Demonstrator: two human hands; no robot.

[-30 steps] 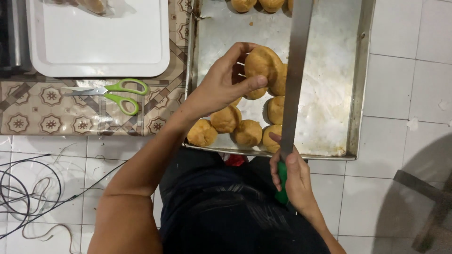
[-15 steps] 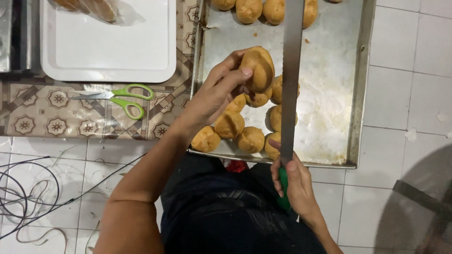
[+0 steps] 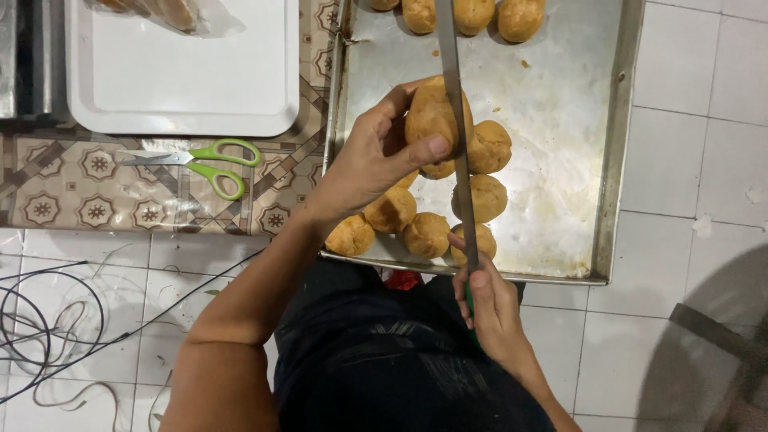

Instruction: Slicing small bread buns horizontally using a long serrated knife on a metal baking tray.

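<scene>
Clamped around a round golden bun [image 3: 428, 120] lifted above the near left part of the metal tray [image 3: 616, 160], the left hand [image 3: 372, 164] steadies it while the right hand [image 3: 492, 308], closed on a green handle, lays the long knife [image 3: 452, 120] against it, so slicing looks under way and calls next for a level, careful draw clear of the thumb.

Clear plastic bag [image 3: 164, 11] on white tray [image 3: 184, 80], top left.

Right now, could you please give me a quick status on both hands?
Left hand holds a bun over the tray. Right hand grips the long knife, blade on bun. Other buns close beside.
</scene>
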